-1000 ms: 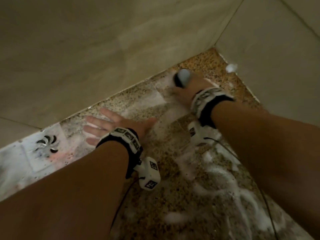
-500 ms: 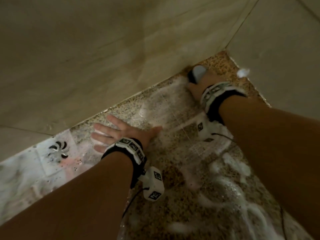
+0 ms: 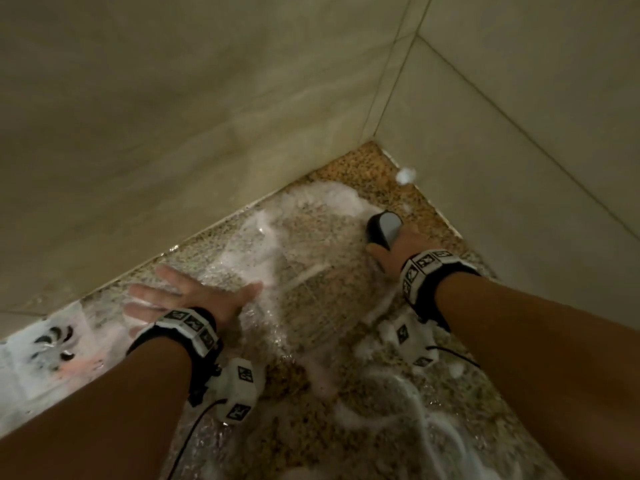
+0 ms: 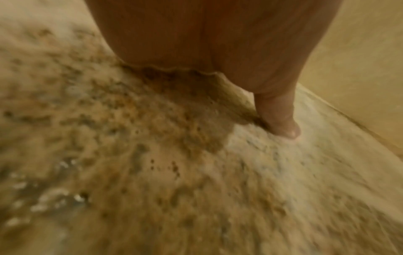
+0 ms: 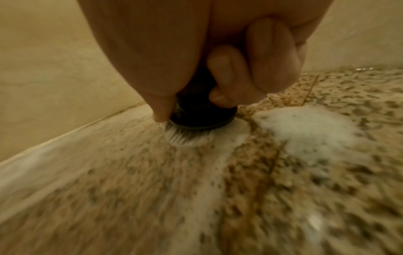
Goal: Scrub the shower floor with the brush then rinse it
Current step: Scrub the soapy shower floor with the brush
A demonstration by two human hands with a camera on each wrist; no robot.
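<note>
The speckled brown shower floor (image 3: 322, 285) is wet and streaked with white foam (image 3: 332, 199). My right hand (image 3: 394, 251) grips a round brush (image 3: 384, 227) with a black body and grey top, near the right wall by the corner. In the right wrist view my fingers (image 5: 229, 77) curl round the dark brush (image 5: 202, 119), its white bristles (image 5: 181, 138) splayed on the floor next to a foam patch (image 5: 305, 131). My left hand (image 3: 187, 296) lies flat on the wet floor, fingers spread; its thumb (image 4: 281, 119) presses the floor.
Beige tiled walls (image 3: 207, 98) meet at the corner beyond the brush. A blob of foam (image 3: 406, 174) sticks low on the right wall. A floor drain with curved slots (image 3: 55, 344) sits in a white tile at the left. More foam trails (image 3: 408, 403) lie nearer me.
My right hand has slid the brush rightward toward the right wall, leaving a foamy arc near the corner. The left hand stays flat on the floor. The head view shifted.
</note>
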